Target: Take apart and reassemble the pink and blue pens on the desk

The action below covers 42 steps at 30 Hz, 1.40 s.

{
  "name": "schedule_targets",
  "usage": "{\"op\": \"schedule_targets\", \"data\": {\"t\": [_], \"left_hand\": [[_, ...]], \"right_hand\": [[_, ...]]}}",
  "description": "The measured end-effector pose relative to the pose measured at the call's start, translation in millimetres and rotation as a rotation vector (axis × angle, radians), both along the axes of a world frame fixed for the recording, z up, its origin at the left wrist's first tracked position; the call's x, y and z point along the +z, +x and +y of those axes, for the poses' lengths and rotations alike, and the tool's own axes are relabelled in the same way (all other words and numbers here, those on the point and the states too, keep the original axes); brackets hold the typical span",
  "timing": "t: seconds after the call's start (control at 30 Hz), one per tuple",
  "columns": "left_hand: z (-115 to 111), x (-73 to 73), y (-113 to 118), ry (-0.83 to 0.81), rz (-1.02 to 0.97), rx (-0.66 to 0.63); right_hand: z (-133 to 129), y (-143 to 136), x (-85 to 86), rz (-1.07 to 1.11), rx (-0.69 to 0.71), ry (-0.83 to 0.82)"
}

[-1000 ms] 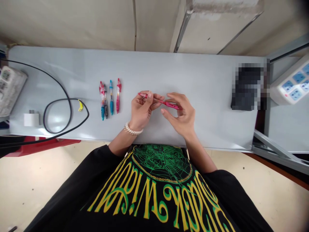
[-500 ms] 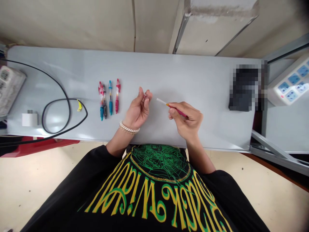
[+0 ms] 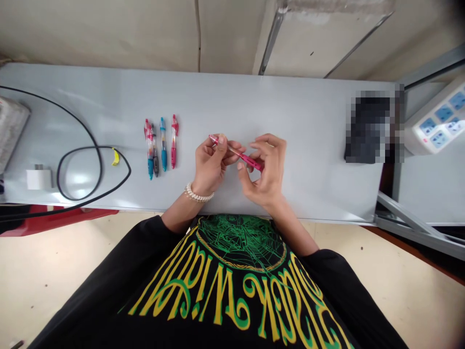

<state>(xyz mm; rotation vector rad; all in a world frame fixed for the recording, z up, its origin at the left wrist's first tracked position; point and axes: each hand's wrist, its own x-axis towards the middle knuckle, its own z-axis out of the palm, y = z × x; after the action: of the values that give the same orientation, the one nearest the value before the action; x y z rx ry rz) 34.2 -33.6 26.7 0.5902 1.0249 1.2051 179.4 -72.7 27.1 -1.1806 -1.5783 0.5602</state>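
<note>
My left hand (image 3: 209,167) pinches a pink pen (image 3: 251,161) by its clear upper barrel between thumb and fingers. The pen slants down to the right, and its pink grip end reaches in among the fingers of my right hand (image 3: 269,169). That hand is open, thumb and fingertips spread around the grip; whether they touch it I cannot tell. Left of my hands lies a row of pens: one with a red top and blue grip (image 3: 149,157), a black one (image 3: 156,162), a blue one (image 3: 163,150) and a pink one (image 3: 173,150).
A black cable (image 3: 97,169) with a yellow tag (image 3: 115,157) loops over the left of the grey table (image 3: 225,102). Near it are a white charger plug (image 3: 38,178) and a power strip (image 3: 12,128). A blurred dark object (image 3: 366,131) and another power strip (image 3: 438,121) are at the right.
My hands have come together. The white tube that stuck out of the pink piece in my right hand no longer shows; my left hand now grips the pen, and my right fingers have spread.
</note>
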Motion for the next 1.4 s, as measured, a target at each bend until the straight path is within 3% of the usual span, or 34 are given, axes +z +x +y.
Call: {"op": "schedule_targets", "data": {"t": [0.13, 0.27, 0.43, 0.77, 0.93, 1.17, 1.23, 1.33, 1.4], "left_hand": [[-0.4, -1.5, 0.0, -0.003, 0.011, 0.017], [-1.0, -3.9, -0.1, 0.007, 0.055, 0.02], [0.6, -5.3, 1.2, 0.009, 0.024, 0.049], [1.4, -5.4, 1.7, -0.008, 0.072, 0.084], [1.1, -4.6, 2.3, 0.007, 0.049, 0.068], [-0.3, -3.3, 3.0, 0.009, 0.064, 0.047], [-0.5, -2.0, 2.4, 0.012, 0.087, 0.033], [0.2, -1.0, 1.0, 0.049, 0.094, 0.038], [0.8, -1.9, 0.5, 0.079, 0.083, 0.059]], "right_hand": [[0.2, -2.5, -4.2, -0.086, -0.032, 0.089], [-2.7, -2.6, -6.4, 0.025, -0.083, -0.071], [-5.2, 4.2, -7.1, 0.039, -0.048, -0.07], [-10.1, 14.1, 13.5, 0.004, -0.058, -0.161], [-11.3, 18.3, 14.3, -0.013, -0.035, -0.186], [-11.9, 18.9, 15.2, -0.106, -0.042, 0.095], [-13.2, 14.9, 13.8, -0.051, -0.077, 0.019], [-14.2, 10.7, 10.2, 0.12, -0.05, -0.225], [-13.8, 11.3, 8.1, 0.191, -0.034, -0.253]]}}
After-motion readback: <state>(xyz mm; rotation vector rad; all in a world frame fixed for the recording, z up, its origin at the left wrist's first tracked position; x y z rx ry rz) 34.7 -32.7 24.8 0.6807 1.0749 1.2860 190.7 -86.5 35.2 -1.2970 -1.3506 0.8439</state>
